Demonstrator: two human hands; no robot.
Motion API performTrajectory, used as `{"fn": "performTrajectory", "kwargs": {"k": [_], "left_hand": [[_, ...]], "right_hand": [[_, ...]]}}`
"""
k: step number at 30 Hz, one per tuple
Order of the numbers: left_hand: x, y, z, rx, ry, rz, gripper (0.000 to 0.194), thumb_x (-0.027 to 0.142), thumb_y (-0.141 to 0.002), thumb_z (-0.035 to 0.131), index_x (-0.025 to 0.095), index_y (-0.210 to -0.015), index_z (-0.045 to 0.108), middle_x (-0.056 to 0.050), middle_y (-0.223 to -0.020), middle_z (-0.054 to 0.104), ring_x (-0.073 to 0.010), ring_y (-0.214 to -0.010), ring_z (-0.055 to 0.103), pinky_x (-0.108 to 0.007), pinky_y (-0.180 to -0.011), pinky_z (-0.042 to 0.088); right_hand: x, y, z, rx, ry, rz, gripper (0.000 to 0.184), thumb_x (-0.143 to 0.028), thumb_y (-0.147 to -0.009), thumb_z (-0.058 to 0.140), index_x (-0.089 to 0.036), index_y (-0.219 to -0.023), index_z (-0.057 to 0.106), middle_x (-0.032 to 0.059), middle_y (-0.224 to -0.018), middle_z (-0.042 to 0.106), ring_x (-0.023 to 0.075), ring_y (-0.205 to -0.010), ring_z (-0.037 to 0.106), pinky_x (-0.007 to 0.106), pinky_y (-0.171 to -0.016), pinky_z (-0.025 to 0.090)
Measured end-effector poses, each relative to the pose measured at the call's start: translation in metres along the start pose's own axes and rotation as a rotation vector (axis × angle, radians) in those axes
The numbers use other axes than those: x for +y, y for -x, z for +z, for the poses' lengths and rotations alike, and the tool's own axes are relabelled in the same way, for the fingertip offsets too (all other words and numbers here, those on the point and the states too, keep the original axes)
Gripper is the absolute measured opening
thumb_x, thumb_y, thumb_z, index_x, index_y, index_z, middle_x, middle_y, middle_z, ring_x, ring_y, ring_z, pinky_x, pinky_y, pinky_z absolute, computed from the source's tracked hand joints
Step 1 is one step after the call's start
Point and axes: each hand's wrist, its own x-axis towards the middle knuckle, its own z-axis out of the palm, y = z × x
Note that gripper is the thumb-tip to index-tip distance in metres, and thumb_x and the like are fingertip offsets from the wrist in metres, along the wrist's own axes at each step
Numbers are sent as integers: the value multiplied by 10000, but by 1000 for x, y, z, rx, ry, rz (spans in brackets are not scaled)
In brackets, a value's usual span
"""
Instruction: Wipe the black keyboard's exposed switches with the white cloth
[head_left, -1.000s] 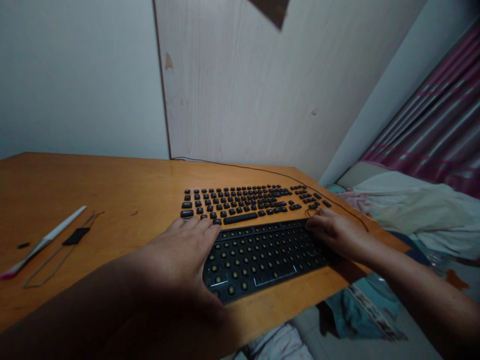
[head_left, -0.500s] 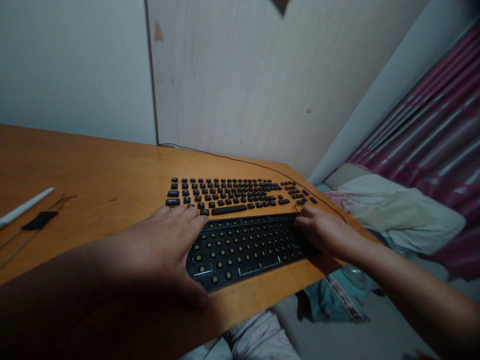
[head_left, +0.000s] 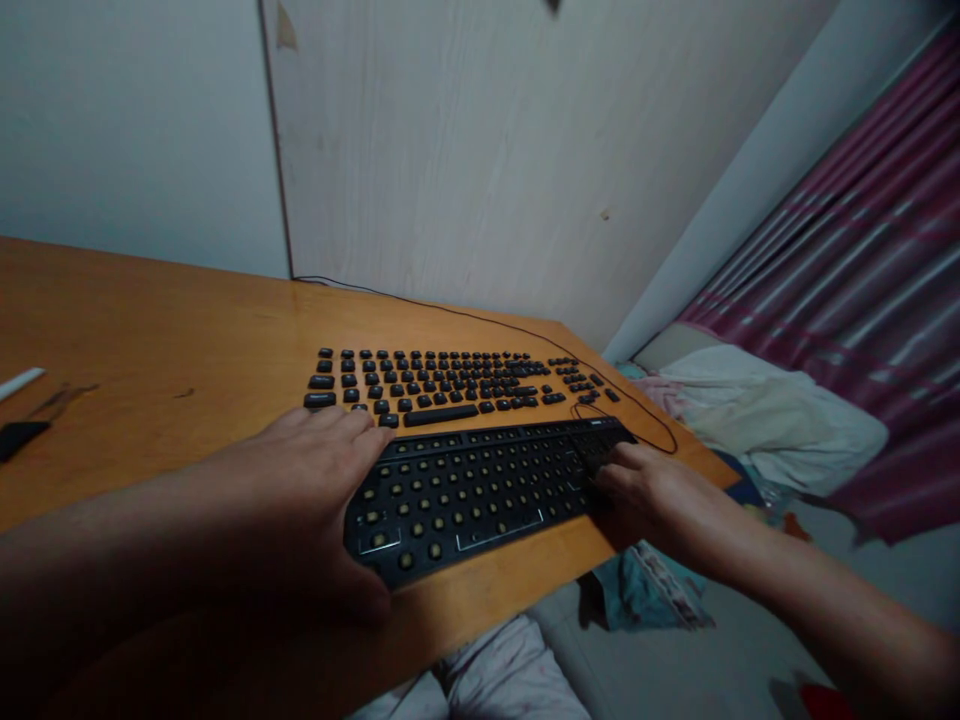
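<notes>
The keyboard base (head_left: 480, 490) is a long, flat black slab, its keys bare: rows of small yellowish stems stand in dark sockets, with a thin wire bracket along the near row and a shorter one near the left end. It lies on the wooden desk (head_left: 150, 340), slightly aslant, close to the front edge. The left hand (head_left: 322, 480) is clamped around its left end, thumb at the near corner and fingers toward the far one. The base stretches from that palm across to the right hand (head_left: 637, 490), which sits over its right-hand section, fingers bunched; in this dim light I cannot tell whether they pinch anything. Loose black keycaps (head_left: 424, 401) lie in rows just beyond the base.
</notes>
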Motion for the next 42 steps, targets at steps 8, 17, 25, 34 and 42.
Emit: {"fn": "performTrajectory", "kwargs": {"k": [8, 17, 25, 34, 42], "left_hand": [[-11, -3, 4, -38, 36, 21, 1161, 866, -306, 722, 231, -1276, 664, -173, -1336, 611, -451, -1222, 540, -523, -1049, 428], [-11, -4, 5, -40, 43, 18, 1193, 880, -293, 716, 238, -1296, 652, -169, -1307, 622, -435, -1190, 558, -514, -1037, 442], [0, -1, -5, -50, 45, -36, 1116, 793, -299, 772, 215, -1249, 679, -187, -1337, 612, -458, -1231, 537, -527, -1066, 432], [1, -2, -5, -38, 41, -11, 1125, 813, -310, 749, 217, -1262, 683, -180, -1343, 617, -462, -1242, 535, -536, -1076, 428], [5, -1, -13, -82, 34, -16, 1097, 783, -324, 769, 193, -1246, 694, -192, -1330, 623, -474, -1273, 519, -536, -1100, 411]], "right_hand": [[7, 16, 2, 22, -251, -23, 171, -157, -989, 496, -203, -933, 651, 80, -953, 582, 205, -805, 584, 300, -684, 472], [33, -4, 6, 217, -302, 20, 87, -211, -974, 541, -217, -997, 625, 67, -968, 594, 226, -840, 612, 315, -711, 484], [48, -23, 16, 145, -218, 7, 137, -141, -954, 522, -183, -938, 651, 78, -972, 591, 220, -846, 618, 320, -754, 488], [45, -17, 16, 129, -260, -38, 129, -164, -962, 522, -194, -933, 644, 83, -990, 590, 225, -856, 621, 334, -771, 503], [31, -12, 9, 112, -368, -30, 138, -129, -914, 548, -214, -957, 647, 72, -1008, 601, 234, -900, 622, 339, -797, 512]]}}
